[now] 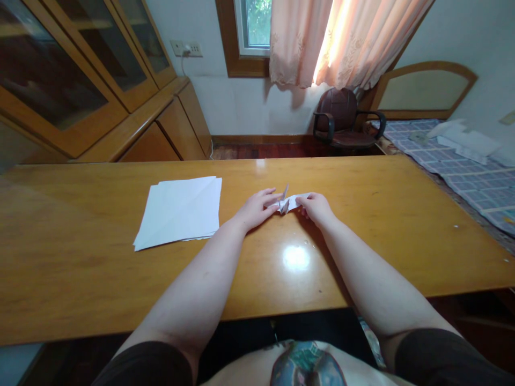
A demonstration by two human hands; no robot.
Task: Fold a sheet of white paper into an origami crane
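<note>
- Wood and glass make up the cabinet (pixel 169 128) at far left, behind the bench (pixel 72 214).
- White sheets (pixel 181 209) lie in a loose, flat stack on the bench's left part, well apart from the folded piece; the top one shows a faint diagonal line, and none of those in sight has been made up into a shape.
- Left hand (pixel 257 209): fingers lie along the left end of the folded paper, thumb on the near side; whether this grip pinches or only steadies, I cannot tell.
- Folded paper (pixel 285 206): on the bench between both hands, small and narrow, with one thin point standing up and a flatter strip reaching right. Many folds appear done, so this piece looks well advanced; how many remain cannot be read, since fingers cover both ends.
- Right hand (pixel 317 208): its grip is closed, thumb and forefinger pinching the strip's right end.
- Beyond the bench stand an armchair (pixel 340 118) and, farthest right, a bed (pixel 442 145).
</note>
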